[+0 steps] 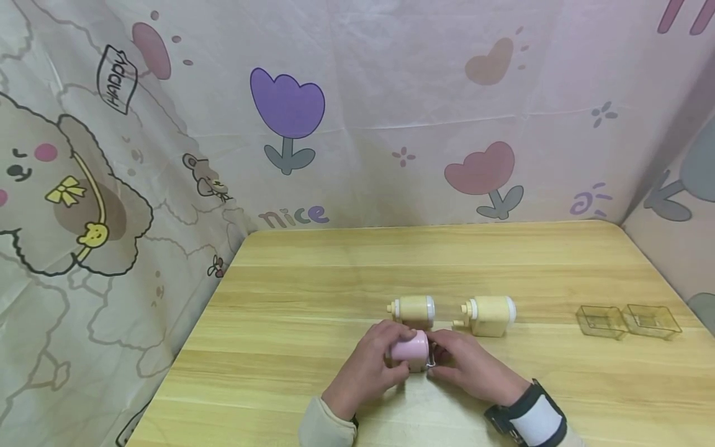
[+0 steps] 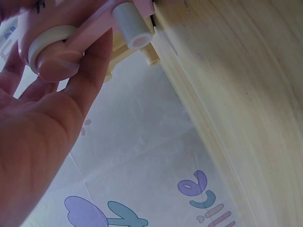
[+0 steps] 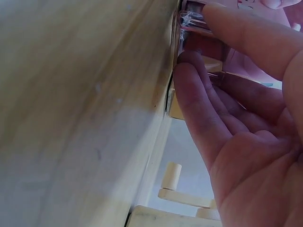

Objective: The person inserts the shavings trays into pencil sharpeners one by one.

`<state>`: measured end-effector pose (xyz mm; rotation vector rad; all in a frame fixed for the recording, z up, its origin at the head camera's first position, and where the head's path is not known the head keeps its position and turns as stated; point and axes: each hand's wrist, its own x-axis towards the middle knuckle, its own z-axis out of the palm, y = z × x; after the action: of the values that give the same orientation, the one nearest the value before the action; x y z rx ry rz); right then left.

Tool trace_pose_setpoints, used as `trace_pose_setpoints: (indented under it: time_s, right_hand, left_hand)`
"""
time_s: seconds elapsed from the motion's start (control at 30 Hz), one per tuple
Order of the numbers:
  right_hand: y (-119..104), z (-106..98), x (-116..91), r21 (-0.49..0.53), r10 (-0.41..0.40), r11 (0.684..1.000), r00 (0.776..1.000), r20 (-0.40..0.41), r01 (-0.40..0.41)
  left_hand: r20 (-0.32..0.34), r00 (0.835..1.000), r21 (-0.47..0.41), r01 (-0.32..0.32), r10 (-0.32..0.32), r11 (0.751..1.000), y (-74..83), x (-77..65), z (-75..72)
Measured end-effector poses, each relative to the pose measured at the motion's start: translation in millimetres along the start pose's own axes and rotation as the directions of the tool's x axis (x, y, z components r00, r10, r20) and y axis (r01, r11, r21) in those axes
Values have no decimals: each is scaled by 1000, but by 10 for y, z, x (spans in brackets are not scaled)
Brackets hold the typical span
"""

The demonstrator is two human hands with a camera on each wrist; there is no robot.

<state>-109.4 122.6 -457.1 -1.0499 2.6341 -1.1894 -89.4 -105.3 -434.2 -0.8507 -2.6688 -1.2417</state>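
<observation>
A pink hand-crank pencil sharpener (image 1: 410, 349) stands on the table. My left hand (image 1: 373, 361) grips its body from the left, with the thumb at the near side and fingers over the far top. In the left wrist view its pink crank with a white knob (image 2: 135, 26) sticks out beside my palm. My right hand (image 1: 472, 366) is at the other end, where thumb and fingers pinch a small clear drawer (image 1: 431, 358). In the right wrist view this clear drawer (image 3: 193, 20) lies low at the sharpener's base, partly hidden by my fingers.
Right behind my hands stands a yellow crank sharpener (image 1: 414, 309). Another yellow sharpener (image 1: 491, 315) is to its right. Further right lie two clear yellow drawers, one (image 1: 600, 321) beside the other (image 1: 652, 321). A printed cloth (image 1: 357, 180) hangs behind the wooden table (image 1: 290, 279).
</observation>
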Motion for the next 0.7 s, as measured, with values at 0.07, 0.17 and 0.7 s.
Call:
trace_pose_setpoints:
  time_s: [0.07, 0.17, 0.7]
  right_hand:
    - [0, 1, 3, 4, 3, 1000, 1000, 4, -3]
    - [1, 3, 8, 7, 2, 1000, 1000, 5, -2]
    - [14, 18, 24, 9, 4, 1000, 1000, 2, -4]
  left_hand:
    - [-2, 1000, 1, -1, 1, 1000, 2, -1, 0]
    - [-4, 1000, 4, -6, 6, 1000, 4, -3, -1]
    - [-9, 1000, 0, -14, 14, 1000, -3, -4, 0]
